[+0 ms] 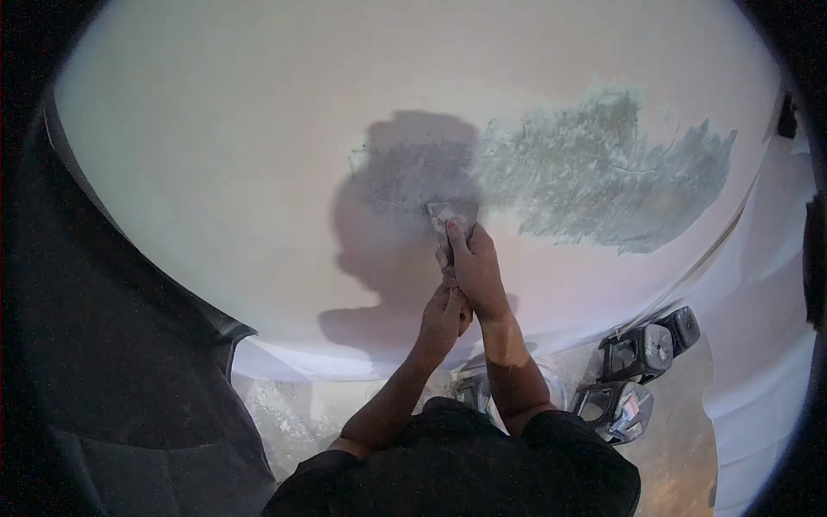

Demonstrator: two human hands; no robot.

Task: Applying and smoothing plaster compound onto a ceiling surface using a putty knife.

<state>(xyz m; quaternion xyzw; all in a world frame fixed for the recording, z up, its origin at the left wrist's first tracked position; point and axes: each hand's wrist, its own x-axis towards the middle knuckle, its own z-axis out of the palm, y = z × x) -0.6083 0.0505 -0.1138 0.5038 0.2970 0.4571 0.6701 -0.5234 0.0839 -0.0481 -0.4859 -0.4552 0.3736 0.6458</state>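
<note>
My right hand (476, 263) is closed round a putty knife (451, 212), thumb lying along its blade. The wide blade points up against a pale wall (258, 198), at the lower edge of a patch of grey plaster (594, 172). Just below, my left hand (442, 320) is closed close under the right hand, by the tool's lower end. What its fingers grip is partly hidden. My shadow falls across the left part of the grey patch.
Several dark stools (637, 351) stand on the floor at the lower right, one with something colourful on its seat. Part of a bucket-like round container (554, 388) shows behind my right arm. Black sheeting (129, 370) hangs at left, white sheeting (767, 370) at right.
</note>
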